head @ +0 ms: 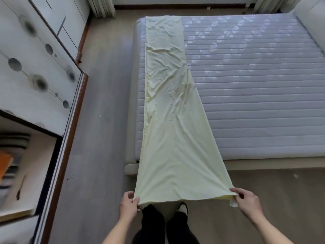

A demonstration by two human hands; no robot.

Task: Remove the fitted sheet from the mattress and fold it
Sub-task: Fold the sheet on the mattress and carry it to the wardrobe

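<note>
The pale yellow fitted sheet [168, 110] is folded into a long narrow strip. It lies along the left side of the bare quilted mattress [255, 88] and stretches off the foot of the bed toward me. My left hand [129, 204] pinches the near left corner of the strip. My right hand [246, 198] pinches the near right corner, and the near edge is held taut in the air between them, above my legs and feet. The far end rests flat near the head of the mattress.
A wardrobe with patterned sliding doors [35, 73] stands on the left, with an open section showing stacked items [12, 155]. Grey wood floor [103, 120] runs between wardrobe and bed. Curtains [102, 6] hang at the far wall.
</note>
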